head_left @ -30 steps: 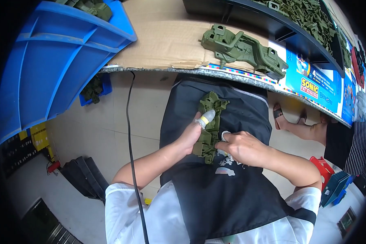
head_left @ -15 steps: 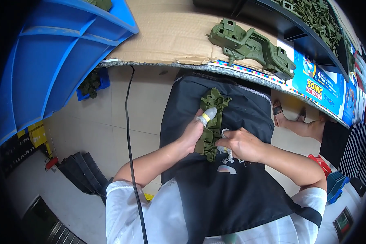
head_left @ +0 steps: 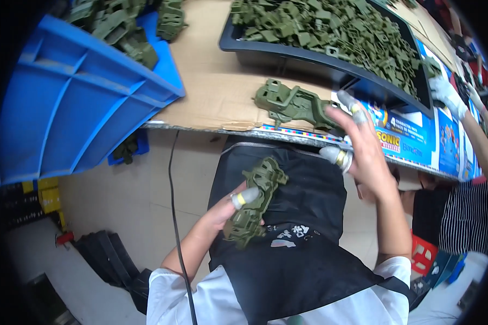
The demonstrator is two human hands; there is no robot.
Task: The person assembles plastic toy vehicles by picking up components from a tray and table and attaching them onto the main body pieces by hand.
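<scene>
I see left hand (head_left: 222,208) gripping green part (head_left: 255,200) mid-frame over lap, kept steady | right hand (head_left: 363,146) open-fingered, reaching second green part (head_left: 295,104) at table edge (head_left: 211,125)

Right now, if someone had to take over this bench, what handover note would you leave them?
Left hand: holds a green plastic part over the black apron in the lap, capped finger on top.
Right hand: open, fingers spread, raised at the table edge beside a second green part lying on the cardboard; contact is unclear.
Nearby: black tray full of small green pieces behind; blue bin to the left holds a few more.
Done: one part in hand. Left: the part on the table is not yet gripped.
</scene>
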